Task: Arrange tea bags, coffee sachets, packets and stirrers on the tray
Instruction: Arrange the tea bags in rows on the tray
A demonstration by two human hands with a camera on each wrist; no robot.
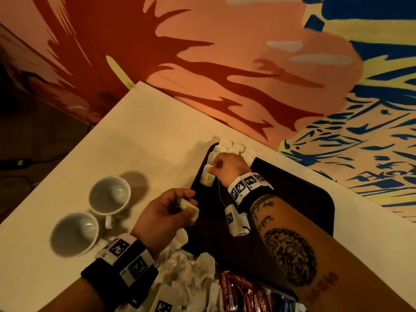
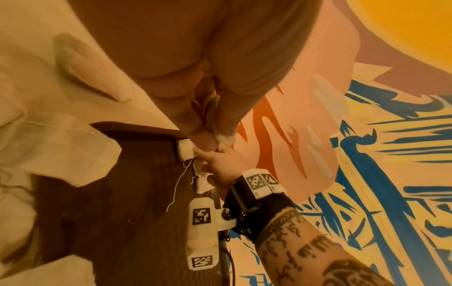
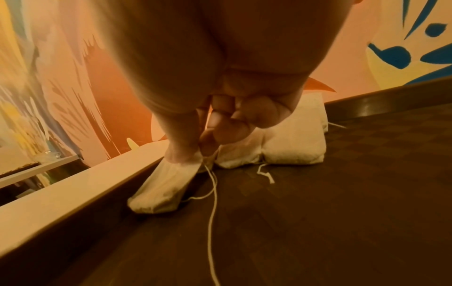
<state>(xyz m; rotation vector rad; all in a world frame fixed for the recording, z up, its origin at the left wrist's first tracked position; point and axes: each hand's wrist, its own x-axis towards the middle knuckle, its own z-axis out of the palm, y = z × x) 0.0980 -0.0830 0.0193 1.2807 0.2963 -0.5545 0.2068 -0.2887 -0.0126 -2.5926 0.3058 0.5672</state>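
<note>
A dark brown tray [image 1: 292,199] lies on the white table. Several white tea bags [image 1: 234,147] stand in a row at its far left corner. My right hand [image 1: 212,168] pinches the top of a tea bag [image 1: 206,179] standing against the tray's left rim; in the right wrist view this tea bag [image 3: 161,189] leans on the rim with its string [image 3: 212,203] trailing over the tray floor. My left hand [image 1: 184,202] hovers at the tray's left edge and grips another tea bag [image 1: 190,209], seen in the left wrist view between the fingertips [image 2: 226,138].
A loose pile of tea bags [image 1: 186,271] lies on the table near the tray's front corner, with red coffee sachets [image 1: 243,291] beside it. Two white cups [image 1: 110,194] [image 1: 74,233] stand to the left. A painted wall [image 1: 247,64] runs behind the table.
</note>
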